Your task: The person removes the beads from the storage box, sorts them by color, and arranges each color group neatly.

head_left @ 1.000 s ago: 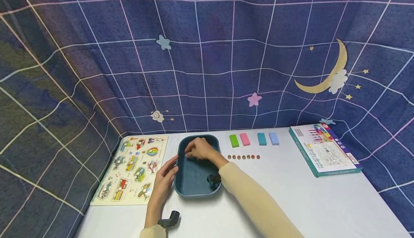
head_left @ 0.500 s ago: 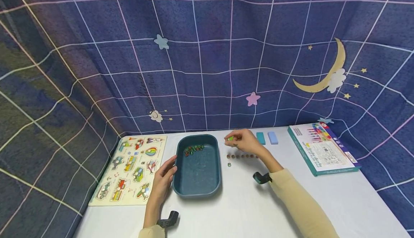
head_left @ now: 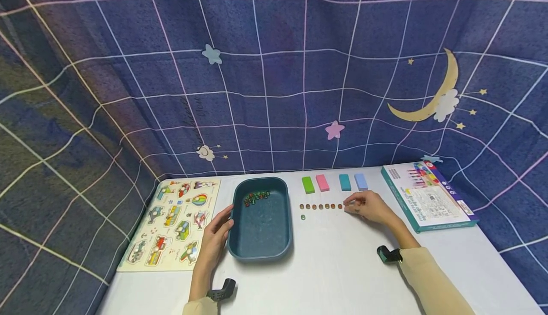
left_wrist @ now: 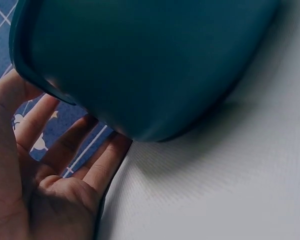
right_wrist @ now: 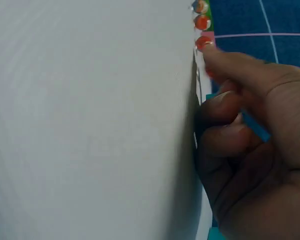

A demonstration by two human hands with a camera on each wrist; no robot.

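Note:
My left hand (head_left: 217,234) rests its fingers against the left wall of a dark teal tub (head_left: 261,253), also seen close up in the left wrist view. Several small red and green glass beads (head_left: 257,197) lie in the tub's far left part. To its right runs a straight row of reddish glass beads (head_left: 321,206), with one green bead (head_left: 303,217) below the row's left end. At the right end, my right hand (head_left: 370,207) has its thumb and curled fingers at the last bead (head_left: 340,206), apparently pinching it; in the right wrist view the fingers partly cover the beads.
Green (head_left: 308,185), pink (head_left: 322,182), teal (head_left: 345,182) and light blue (head_left: 361,182) blocks stand behind the row. A flat printed box (head_left: 428,198) lies at the right. A picture puzzle board (head_left: 171,224) lies left of the tub, and a patterned curtain (head_left: 274,77) hangs behind.
My right hand has gone from inside the tub, over the green and pink blocks, to the row's right end. A green bead now lies below the row. My left hand stays at the tub.

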